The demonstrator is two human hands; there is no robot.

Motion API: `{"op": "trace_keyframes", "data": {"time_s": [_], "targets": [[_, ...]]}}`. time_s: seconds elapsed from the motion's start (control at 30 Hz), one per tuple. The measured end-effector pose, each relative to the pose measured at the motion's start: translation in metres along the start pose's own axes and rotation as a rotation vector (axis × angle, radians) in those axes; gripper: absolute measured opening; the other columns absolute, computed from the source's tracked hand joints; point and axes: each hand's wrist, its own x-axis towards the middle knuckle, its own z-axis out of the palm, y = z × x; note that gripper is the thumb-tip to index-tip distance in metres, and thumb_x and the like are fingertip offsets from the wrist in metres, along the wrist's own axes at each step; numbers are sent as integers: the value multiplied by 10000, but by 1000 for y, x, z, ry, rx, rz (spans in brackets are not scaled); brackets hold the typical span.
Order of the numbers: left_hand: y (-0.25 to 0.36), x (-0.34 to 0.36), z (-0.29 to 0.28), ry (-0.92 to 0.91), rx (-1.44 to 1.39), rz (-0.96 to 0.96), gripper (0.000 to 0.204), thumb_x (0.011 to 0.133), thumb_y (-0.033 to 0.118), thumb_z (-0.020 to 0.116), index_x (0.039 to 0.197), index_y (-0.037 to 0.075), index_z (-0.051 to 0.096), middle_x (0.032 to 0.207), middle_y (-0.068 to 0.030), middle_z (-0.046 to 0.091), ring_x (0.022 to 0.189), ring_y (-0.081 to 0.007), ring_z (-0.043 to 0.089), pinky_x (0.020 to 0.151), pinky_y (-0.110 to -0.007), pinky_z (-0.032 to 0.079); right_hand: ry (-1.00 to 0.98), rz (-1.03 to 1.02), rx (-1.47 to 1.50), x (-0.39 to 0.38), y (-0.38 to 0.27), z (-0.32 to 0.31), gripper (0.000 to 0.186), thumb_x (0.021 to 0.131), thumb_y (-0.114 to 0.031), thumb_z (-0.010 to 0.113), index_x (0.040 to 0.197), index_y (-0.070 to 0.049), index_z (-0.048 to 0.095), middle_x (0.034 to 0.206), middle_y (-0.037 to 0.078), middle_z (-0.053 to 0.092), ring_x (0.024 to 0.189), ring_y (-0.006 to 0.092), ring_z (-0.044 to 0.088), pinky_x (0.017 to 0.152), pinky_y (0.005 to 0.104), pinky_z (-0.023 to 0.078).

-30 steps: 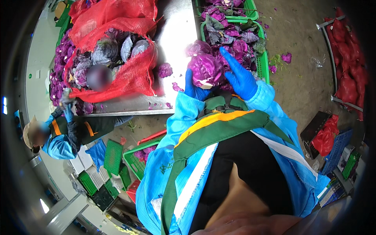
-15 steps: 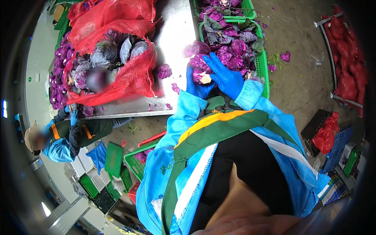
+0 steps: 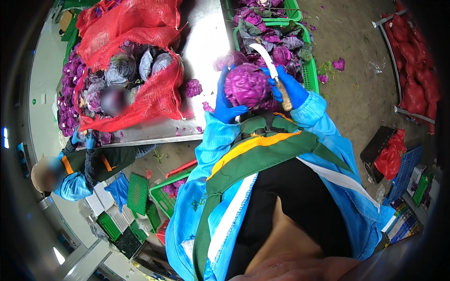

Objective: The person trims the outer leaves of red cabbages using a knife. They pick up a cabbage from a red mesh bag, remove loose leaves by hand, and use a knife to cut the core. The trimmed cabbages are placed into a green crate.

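Note:
My left hand point(image 3: 227, 102), in a blue glove, is closed round the left side of a trimmed purple cabbage point(image 3: 247, 86). In my gloved right hand point(image 3: 291, 89) is a knife with a wooden handle point(image 3: 283, 95); its curved blade point(image 3: 264, 55) points up and away to the left. The fingers of that hand are near the cabbage's right side; I cannot tell whether they touch it. Beyond the cabbage stands a green crate point(image 3: 309, 71) heaped with purple and dark outer leaves point(image 3: 281, 55).
To the left, a metal table point(image 3: 202, 40) bears an opened red mesh sack point(image 3: 161, 96) of cabbages and loose leaves. A co-worker point(image 3: 75, 180) stands at its near left. Filled red sacks point(image 3: 411, 70) lie on a rack at the right. A green crate point(image 3: 161, 199) stands at the lower left.
The cabbage has turned, so its cut stem end no longer shows and its round side does. My right hand has drawn back to the right, and the knife in it now shows.

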Motion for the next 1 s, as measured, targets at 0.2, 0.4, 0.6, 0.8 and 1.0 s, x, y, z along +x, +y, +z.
{"op": "trace_keyframes", "data": {"time_s": [0.2,0.4,0.6,0.8,1.0], "targets": [[-36,0,-47,89,45,-129,1259,475,205,930,1463,62,163,1416,-153,361,1293,-296,401,1058,-436,380,-178,-250,-306,-10,-16,38,545,842,-123,677,1346,-86,473,948,-9,659,550,41,481,504,217,413],[2,-4,-1,176,101,-40,1269,424,155,949,1447,61,204,1384,-143,388,1242,-293,461,1021,-427,429,-130,-268,-403,-16,-28,47,506,833,-121,694,1305,-67,518,1134,29,633,696,64,549,629,221,462],[8,-3,13,165,382,74,1216,445,142,947,1415,54,220,1357,-139,398,1226,-291,467,1021,-417,429,-9,-627,-761,-10,-21,57,558,769,-146,750,1276,-54,537,1132,132,645,979,127,606,861,286,481],[-8,-3,2,148,444,146,1038,550,130,909,1382,38,295,1346,-147,417,1206,-278,484,1023,-404,421,19,-602,-819,-7,-21,49,509,749,-174,736,1228,-102,582,856,127,674,688,105,582,630,302,492],[-16,-8,7,263,469,134,917,586,175,892,1329,29,374,1309,-148,465,1187,-268,495,1013,-390,419,77,-537,-977,-23,-35,66,407,756,-73,653,1162,-88,621,840,135,671,651,162,612,604,301,494]]}}
